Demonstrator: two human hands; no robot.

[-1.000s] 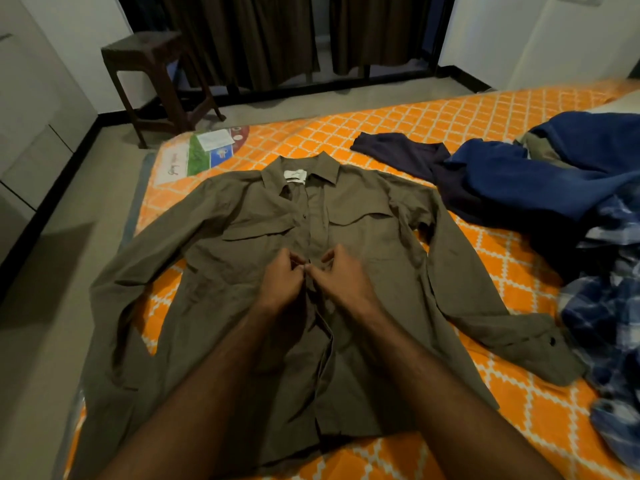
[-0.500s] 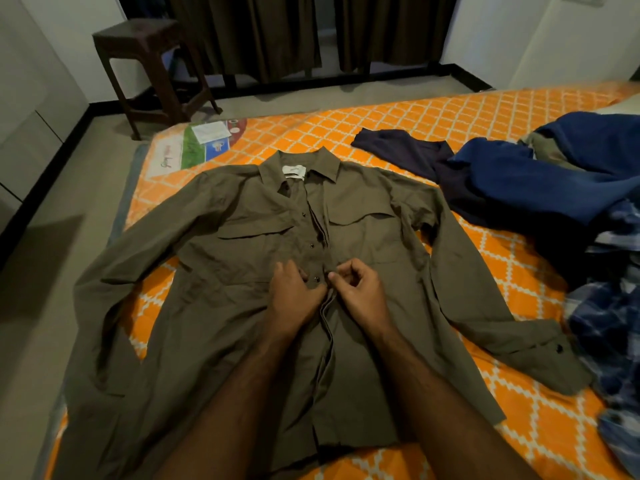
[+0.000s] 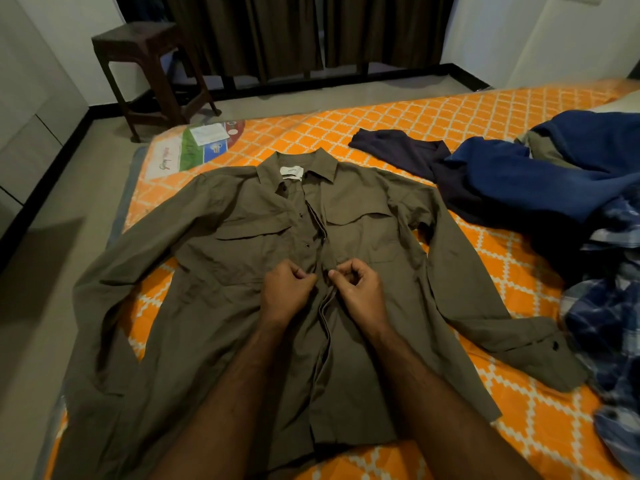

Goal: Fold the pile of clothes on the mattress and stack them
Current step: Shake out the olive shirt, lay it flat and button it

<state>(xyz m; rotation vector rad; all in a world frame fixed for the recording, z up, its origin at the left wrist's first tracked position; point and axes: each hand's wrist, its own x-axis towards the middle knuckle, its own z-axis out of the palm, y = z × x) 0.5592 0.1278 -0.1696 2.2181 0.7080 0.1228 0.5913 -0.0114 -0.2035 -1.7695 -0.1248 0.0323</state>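
Observation:
An olive long-sleeved shirt [image 3: 363,237] lies front-up on the orange patterned mattress [image 3: 450,109], its sleeves spread to both sides and its collar pointing away from me. My left hand [image 3: 285,292] and my right hand [image 3: 358,289] meet at mid-chest on the button placket. Each pinches one edge of the placket with curled fingers. Above my hands the placket gapes partly open; below them it runs in a ridge toward the hem. A pile of unfolded clothes [image 3: 554,188] lies to the right, with navy, blue and plaid pieces.
A dark wooden stool [image 3: 149,71] stands on the floor beyond the mattress's far left corner. Dark curtains [image 3: 294,29] hang at the back. A printed label [image 3: 204,143] covers the mattress corner. A plaid garment [image 3: 609,323] reaches the right edge. Grey floor lies left.
Both hands slid a little down the placket toward me over the past second and still pinch its edges. The shirt body and sleeves stayed in place.

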